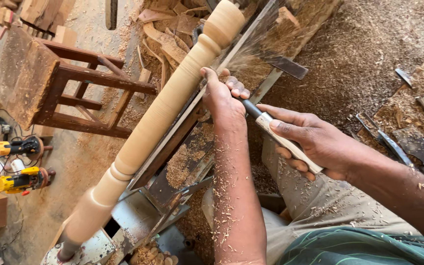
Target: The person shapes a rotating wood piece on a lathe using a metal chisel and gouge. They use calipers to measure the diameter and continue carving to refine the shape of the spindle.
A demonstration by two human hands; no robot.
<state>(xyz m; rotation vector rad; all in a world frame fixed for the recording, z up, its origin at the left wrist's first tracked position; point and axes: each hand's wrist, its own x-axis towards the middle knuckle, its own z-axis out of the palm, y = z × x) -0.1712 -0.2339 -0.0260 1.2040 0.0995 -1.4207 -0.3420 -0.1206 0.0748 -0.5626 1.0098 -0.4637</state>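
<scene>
A long pale wooden spindle (158,118) with turned beads lies mounted in a lathe, running from lower left to upper centre. Its surface looks blurred, and shavings spray off near the upper part. My left hand (222,95) rests over the front of a chisel, pressed against the metal tool rest (192,105) beside the spindle. My right hand (310,142) grips the chisel's light wooden handle (285,145) further back. Sawdust covers my left forearm and my trousers.
A dark wooden stool (60,88) stands at the left. Two yellow power tools (18,164) lie on the floor at far left. Several metal chisels (408,145) lie in sawdust at the right. Wood offcuts are piled behind the lathe (172,29).
</scene>
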